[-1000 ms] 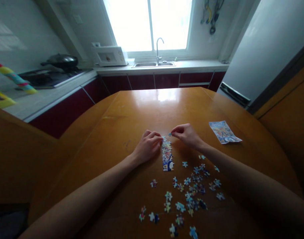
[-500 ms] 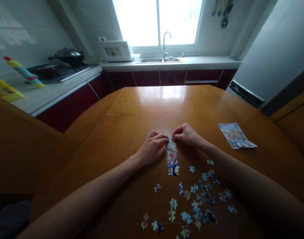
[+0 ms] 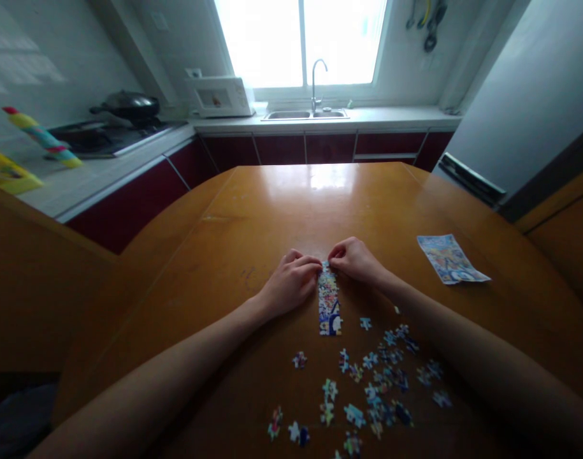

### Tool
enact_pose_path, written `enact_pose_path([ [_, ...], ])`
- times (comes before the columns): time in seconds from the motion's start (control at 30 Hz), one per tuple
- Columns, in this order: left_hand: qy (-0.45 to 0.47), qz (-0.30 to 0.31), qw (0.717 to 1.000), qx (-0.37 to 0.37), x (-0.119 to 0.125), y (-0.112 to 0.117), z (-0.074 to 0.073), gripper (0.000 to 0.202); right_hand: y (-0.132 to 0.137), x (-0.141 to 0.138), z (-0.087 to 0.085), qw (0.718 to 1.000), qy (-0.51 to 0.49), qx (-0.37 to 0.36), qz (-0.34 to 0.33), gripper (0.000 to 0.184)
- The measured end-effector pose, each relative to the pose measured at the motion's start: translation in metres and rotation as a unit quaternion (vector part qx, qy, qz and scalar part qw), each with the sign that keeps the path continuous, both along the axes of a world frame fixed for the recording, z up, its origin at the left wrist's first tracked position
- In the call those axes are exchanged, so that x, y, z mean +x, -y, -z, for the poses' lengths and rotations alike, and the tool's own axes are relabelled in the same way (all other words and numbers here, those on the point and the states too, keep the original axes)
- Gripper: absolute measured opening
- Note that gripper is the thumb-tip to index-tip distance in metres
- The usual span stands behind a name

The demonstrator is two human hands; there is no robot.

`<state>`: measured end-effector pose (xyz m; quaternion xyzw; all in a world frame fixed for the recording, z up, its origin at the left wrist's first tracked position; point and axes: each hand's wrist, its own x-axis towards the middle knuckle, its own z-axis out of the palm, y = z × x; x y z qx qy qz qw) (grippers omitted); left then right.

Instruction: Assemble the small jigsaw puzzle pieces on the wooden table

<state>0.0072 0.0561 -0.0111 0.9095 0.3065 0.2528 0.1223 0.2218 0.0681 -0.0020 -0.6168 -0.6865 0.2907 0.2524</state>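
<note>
In the head view, taking the puzzle strip (image 3: 328, 299) as the centre of the clock with 12 away from the person, the strip lies flat on the bench (image 3: 272, 210), its long side running from 12 to 6. At 10 o'clock the left hand (image 3: 295, 280) rests with its fingers close together at the strip's far left edge, probably to keep it from sliding; its thumb is hidden, so whether it pinches anything cannot be told. At 1 o'clock the right hand (image 3: 355, 260) has thumb and fingertip pressed together, pinching a puzzle piece (image 3: 326, 262), mostly covered, at the strip's far end, likely to steer it with precision. A printed sheet (image 3: 451, 258) lies face up between 2 and 3 o'clock, presumably where the arms leave it readable. Counted: two hands, one strip, one sheet. The loose pieces (image 3: 354, 415) spread from 4 to 7 o'clock, near at hand; they look like more than twenty, but overlap prevents an exact count.
</note>
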Motion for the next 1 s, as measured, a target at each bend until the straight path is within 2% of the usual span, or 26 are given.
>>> enact_pose_path([
  [0.77,-0.007,-0.001,1.000,0.006,0.0000,-0.0010,-0.0001,0.024,-0.0010,0.0005,0.0039,1.000,0.023,0.017,-0.002,0.014],
  [1.0,-0.002,0.001,1.000,0.006,0.0005,-0.0002,-0.0015,0.022,0.0009,-0.0005,-0.0002,1.000,0.019,0.017,-0.001,0.016],
])
